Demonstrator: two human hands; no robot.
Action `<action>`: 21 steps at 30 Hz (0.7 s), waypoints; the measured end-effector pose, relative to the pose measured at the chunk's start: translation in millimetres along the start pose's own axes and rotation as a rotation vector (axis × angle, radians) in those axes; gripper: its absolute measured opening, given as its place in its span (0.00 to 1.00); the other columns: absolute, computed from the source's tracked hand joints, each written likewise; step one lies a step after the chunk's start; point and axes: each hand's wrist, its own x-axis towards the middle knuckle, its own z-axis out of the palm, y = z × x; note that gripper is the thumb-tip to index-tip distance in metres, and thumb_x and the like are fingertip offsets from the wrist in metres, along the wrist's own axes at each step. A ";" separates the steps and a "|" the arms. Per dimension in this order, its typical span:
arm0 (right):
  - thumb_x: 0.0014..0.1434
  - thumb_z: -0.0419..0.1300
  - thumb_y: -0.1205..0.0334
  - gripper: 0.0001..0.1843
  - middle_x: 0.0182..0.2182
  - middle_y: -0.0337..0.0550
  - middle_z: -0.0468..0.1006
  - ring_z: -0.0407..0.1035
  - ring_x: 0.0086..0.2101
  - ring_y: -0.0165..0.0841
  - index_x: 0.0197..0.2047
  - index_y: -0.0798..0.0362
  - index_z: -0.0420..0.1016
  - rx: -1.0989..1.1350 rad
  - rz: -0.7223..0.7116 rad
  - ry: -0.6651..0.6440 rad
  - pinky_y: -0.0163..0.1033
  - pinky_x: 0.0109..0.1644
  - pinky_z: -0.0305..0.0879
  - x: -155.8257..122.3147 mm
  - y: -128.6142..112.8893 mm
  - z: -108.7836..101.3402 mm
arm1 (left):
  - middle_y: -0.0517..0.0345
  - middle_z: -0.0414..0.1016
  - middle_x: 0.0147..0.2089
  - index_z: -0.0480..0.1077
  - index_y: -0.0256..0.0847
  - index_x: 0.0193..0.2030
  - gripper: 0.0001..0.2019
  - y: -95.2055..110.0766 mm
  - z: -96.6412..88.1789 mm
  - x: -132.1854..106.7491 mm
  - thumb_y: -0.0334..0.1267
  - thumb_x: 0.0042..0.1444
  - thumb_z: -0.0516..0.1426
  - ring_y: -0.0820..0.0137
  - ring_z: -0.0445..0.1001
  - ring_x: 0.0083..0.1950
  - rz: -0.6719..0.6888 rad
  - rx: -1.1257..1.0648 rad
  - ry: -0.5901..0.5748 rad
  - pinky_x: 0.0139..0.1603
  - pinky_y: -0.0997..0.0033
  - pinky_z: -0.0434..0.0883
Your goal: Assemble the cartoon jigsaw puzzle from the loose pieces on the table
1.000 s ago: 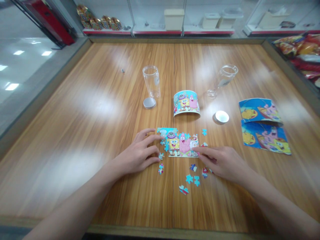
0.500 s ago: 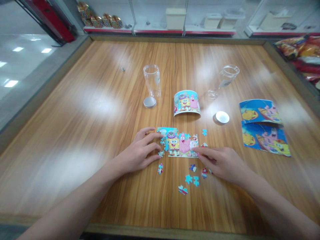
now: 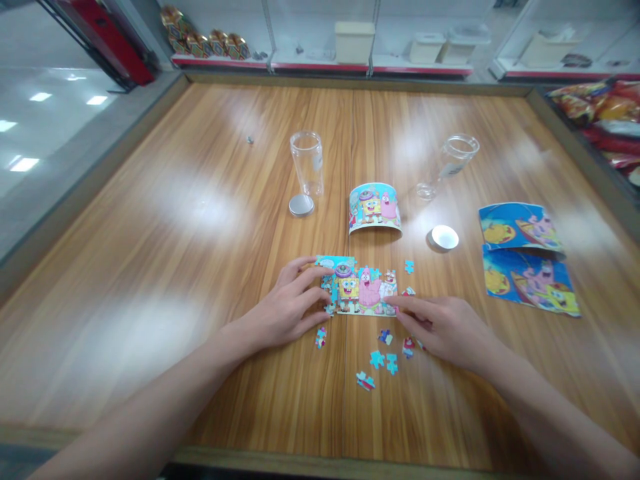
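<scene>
The wooden table (image 3: 175, 267) fills the view. Directions are clock hours with the puzzle at the centre of the dial.

The left hand (image 3: 287, 310) lies at 9 o'clock, palm down and fingers spread. Its fingertips press on the puzzle's left edge, and one touches a small piece at the lower left corner. It grips nothing.

The right hand (image 3: 445, 327) lies at 4 o'clock. Its forefinger is stretched out to the puzzle's lower right corner and the other fingers are loosely curled. Whether it grips anything under them cannot be told.

Two pictures (image 3: 530, 280) lie well apart at 3 o'clock, one just behind the other.

The puzzle (image 3: 363, 290) lies flat between the hands, partly built, with gaps along its top and right edges.

A curved card (image 3: 375, 208) stands on edge near it at 12 o'clock.

The left jar (image 3: 307, 162) stands upright at 11 o'clock. The right jar (image 3: 450, 160) is at 1 o'clock and leans over.

The grey lid (image 3: 301, 205) touches the left jar's foot. The white lid (image 3: 445, 237) lies at 2 o'clock.

Loose pieces (image 3: 377, 359) are scattered at 5 to 7 o'clock, some against the right hand. One more (image 3: 409, 267) lies at 2 o'clock.
</scene>
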 end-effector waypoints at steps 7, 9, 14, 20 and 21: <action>0.69 0.54 0.56 0.18 0.37 0.37 0.84 0.75 0.28 0.30 0.59 0.40 0.73 0.007 0.000 -0.017 0.35 0.31 0.63 0.3 -0.1 -0.2 | 0.49 0.65 0.64 0.71 0.40 0.43 0.06 1.8 1.6 2.0 0.38 0.62 0.60 0.54 0.52 0.70 -0.002 -0.005 0.021 0.71 0.41 0.56; 0.69 0.53 0.56 0.18 0.37 0.37 0.84 0.75 0.28 0.30 0.59 0.40 0.73 0.004 0.007 -0.027 0.36 0.32 0.63 0.5 -0.1 0.0 | 0.48 0.65 0.64 0.71 0.39 0.43 0.06 2.1 2.1 1.9 0.38 0.62 0.60 0.53 0.51 0.70 -0.015 0.006 0.023 0.71 0.41 0.56; 0.69 0.53 0.55 0.18 0.36 0.37 0.83 0.75 0.28 0.31 0.60 0.39 0.73 -0.002 0.006 -0.023 0.35 0.31 0.62 0.5 -0.2 -0.7 | 0.47 0.65 0.65 0.71 0.39 0.45 0.09 0.5 3.2 0.4 0.41 0.62 0.59 0.51 0.51 0.71 -0.019 0.051 0.004 0.70 0.40 0.57; 0.69 0.54 0.56 0.18 0.35 0.37 0.83 0.75 0.27 0.30 0.59 0.40 0.73 0.013 -0.002 -0.008 0.35 0.31 0.63 -0.3 1.3 0.3 | 0.48 0.61 0.67 0.75 0.42 0.46 0.08 -2.1 1.1 -2.5 0.39 0.61 0.61 0.49 0.49 0.72 0.045 0.066 -0.011 0.70 0.39 0.58; 0.69 0.54 0.55 0.18 0.36 0.37 0.83 0.75 0.27 0.30 0.59 0.40 0.73 0.013 0.004 -0.008 0.35 0.31 0.63 -0.6 1.6 0.7 | 0.49 0.61 0.68 0.75 0.43 0.46 0.08 -2.1 0.5 -2.8 0.39 0.61 0.61 0.49 0.48 0.72 0.048 0.066 -0.013 0.70 0.39 0.57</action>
